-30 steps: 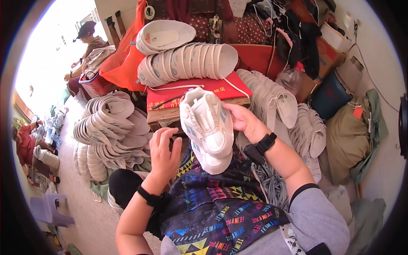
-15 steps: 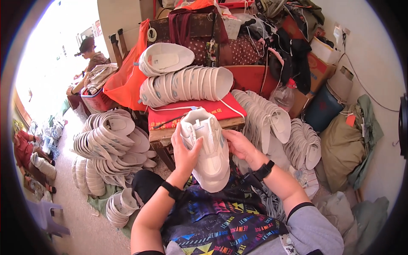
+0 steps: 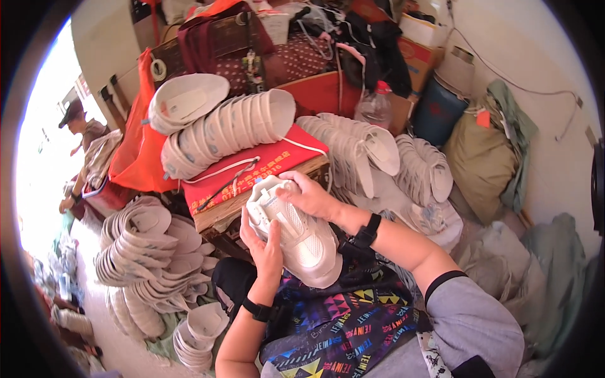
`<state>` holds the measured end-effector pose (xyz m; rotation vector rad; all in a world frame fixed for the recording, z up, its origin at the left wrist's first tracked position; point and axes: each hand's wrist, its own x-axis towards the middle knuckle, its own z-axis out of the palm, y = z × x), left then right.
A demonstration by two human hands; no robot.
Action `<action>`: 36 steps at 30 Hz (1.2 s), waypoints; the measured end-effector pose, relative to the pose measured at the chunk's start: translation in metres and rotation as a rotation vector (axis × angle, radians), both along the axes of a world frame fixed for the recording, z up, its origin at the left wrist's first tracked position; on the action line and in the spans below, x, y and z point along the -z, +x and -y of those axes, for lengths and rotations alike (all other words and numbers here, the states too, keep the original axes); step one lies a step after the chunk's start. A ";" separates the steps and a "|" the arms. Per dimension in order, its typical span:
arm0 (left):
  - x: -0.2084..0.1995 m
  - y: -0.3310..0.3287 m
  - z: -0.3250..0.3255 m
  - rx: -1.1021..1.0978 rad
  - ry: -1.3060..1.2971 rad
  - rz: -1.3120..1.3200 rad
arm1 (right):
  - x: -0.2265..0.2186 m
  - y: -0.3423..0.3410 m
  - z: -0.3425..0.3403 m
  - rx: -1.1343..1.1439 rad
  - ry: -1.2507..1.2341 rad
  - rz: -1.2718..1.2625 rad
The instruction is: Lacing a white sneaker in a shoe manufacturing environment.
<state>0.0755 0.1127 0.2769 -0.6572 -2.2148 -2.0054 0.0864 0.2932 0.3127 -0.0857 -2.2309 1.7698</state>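
Two hands are sharing one white shoe upper (image 3: pixel 304 247), toe pointing down toward the lap. Left hand (image 3: pixel 263 255): grip is clamping the upper's left side, thumb lying over the lacing area. Right hand (image 3: pixel 309 196): grip is holding the collar end from the right; undersides aren't showing. Upper is looking light to me, probably soft and bending at the mesh, likely firmer around toe and collar; not seeming fragile or very slippery. Best hold, I'm guessing: flanks plus collar rim, not squeezing the mesh. Patterned apron (image 3: pixel 340 321) is lying below. Just beyond, a wooden bench (image 3: pixel 220 218) is carrying a red bag (image 3: pixel 304 142) and nested uppers (image 3: pixel 230 129). More stacked uppers (image 3: pixel 135 242) are sitting off left.
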 end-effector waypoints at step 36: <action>0.066 -0.030 -0.007 0.263 -0.040 0.402 | 0.263 0.266 -0.210 0.484 -0.074 1.062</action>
